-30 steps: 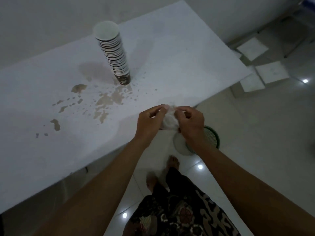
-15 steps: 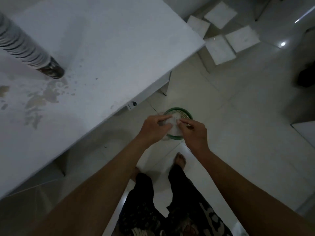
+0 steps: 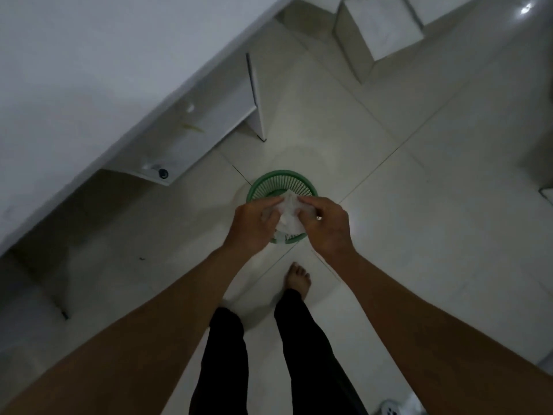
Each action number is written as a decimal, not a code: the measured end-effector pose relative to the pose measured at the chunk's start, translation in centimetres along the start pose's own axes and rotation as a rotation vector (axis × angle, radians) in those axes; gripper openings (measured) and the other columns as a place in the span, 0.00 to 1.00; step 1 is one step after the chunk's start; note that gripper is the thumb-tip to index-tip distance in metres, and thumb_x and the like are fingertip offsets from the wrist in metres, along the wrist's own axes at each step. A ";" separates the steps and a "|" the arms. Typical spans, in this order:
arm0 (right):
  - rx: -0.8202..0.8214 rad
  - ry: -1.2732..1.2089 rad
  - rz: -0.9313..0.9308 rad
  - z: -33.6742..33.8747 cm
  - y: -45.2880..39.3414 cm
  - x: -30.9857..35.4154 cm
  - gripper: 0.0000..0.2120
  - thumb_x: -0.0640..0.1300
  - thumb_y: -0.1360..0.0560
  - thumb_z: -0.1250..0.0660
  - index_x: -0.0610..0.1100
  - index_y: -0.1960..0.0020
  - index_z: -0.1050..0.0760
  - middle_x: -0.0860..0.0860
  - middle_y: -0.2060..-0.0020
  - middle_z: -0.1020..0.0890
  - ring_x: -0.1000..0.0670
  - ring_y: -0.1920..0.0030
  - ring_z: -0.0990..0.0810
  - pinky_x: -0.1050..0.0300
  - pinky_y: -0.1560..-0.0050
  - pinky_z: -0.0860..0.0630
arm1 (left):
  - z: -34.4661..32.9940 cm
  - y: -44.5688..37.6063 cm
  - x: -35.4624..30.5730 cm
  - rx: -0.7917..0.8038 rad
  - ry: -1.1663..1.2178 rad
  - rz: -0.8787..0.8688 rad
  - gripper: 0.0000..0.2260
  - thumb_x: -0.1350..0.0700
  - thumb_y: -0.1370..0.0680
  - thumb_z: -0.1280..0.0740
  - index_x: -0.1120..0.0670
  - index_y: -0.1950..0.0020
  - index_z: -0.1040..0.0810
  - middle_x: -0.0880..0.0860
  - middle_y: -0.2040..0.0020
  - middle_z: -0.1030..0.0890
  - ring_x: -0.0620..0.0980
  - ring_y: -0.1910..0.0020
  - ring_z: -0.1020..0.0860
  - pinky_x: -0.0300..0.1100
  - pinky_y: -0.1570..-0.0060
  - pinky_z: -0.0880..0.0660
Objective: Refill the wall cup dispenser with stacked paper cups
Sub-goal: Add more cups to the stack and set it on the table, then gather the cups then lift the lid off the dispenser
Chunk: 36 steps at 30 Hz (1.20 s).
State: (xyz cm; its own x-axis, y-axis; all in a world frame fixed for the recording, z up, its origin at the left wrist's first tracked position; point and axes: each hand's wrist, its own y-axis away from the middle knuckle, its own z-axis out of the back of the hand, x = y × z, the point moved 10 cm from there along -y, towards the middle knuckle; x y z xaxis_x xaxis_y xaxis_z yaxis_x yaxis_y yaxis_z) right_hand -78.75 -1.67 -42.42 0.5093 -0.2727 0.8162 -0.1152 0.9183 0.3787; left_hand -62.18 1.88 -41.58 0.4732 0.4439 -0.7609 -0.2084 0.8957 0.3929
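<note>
Both hands hold one crumpled white wad (image 3: 288, 215), thin plastic or tissue, over the floor. My left hand (image 3: 254, 224) pinches its left side and my right hand (image 3: 326, 224) pinches its right side, fingers closed on it. Directly below the wad stands a green slatted plastic basket (image 3: 270, 182) on the tiled floor. The stack of paper cups and the wall dispenser are out of view.
The white table (image 3: 89, 70) fills the upper left, its edge running diagonally, with a white leg panel (image 3: 254, 94) under it. White boxes (image 3: 380, 25) lie on the floor at the top right. My legs and a bare foot (image 3: 297, 278) are below the basket.
My view has swung down and right, away from the tabletop; the cup stack has left the frame. Both hands have carried the white wad off the table's edge to above the green basket.
</note>
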 end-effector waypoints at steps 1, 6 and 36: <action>0.006 0.004 -0.004 -0.3 -0.8 -0.9 0.12 0.36 0.24 0.32 0.42 0.41 0.18 0.46 0.47 0.16 0.50 0.49 0.19 0.67 0.50 0.24 | -0.7 -0.8 0.7 0.019 0.010 0.019 0.13 0.60 0.21 0.33 0.57 0.36 0.20 0.55 0.39 0.19 0.47 0.44 0.21 0.18 0.50 0.32; 0.057 0.014 -0.061 -2.1 -3.4 -3.8 0.17 0.41 0.22 0.33 0.44 0.33 0.23 0.46 0.39 0.19 0.50 0.42 0.21 0.57 0.41 0.23 | -3.5 -3.6 2.8 0.113 0.048 0.103 0.18 0.56 0.18 0.39 0.49 0.27 0.29 0.52 0.27 0.29 0.48 0.30 0.30 0.36 0.32 0.32; -0.059 0.184 0.890 -3.6 11.8 42.8 0.16 0.45 0.19 0.37 0.43 0.33 0.24 0.49 0.38 0.19 0.52 0.38 0.22 0.64 0.36 0.29 | 39.4 15.1 -19.7 -0.639 -0.267 -0.557 0.11 0.53 0.21 0.32 0.53 0.40 0.19 0.49 0.43 0.17 0.46 0.45 0.19 0.48 0.48 0.20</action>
State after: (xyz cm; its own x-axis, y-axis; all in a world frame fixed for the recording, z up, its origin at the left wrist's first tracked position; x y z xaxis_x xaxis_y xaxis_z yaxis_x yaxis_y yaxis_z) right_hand -55.20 -1.49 -4.55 0.3817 0.5894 0.7120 -0.4898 0.7822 -0.3850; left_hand -40.92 5.56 -0.29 0.8155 -0.0111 -0.5786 -0.2881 0.8593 -0.4225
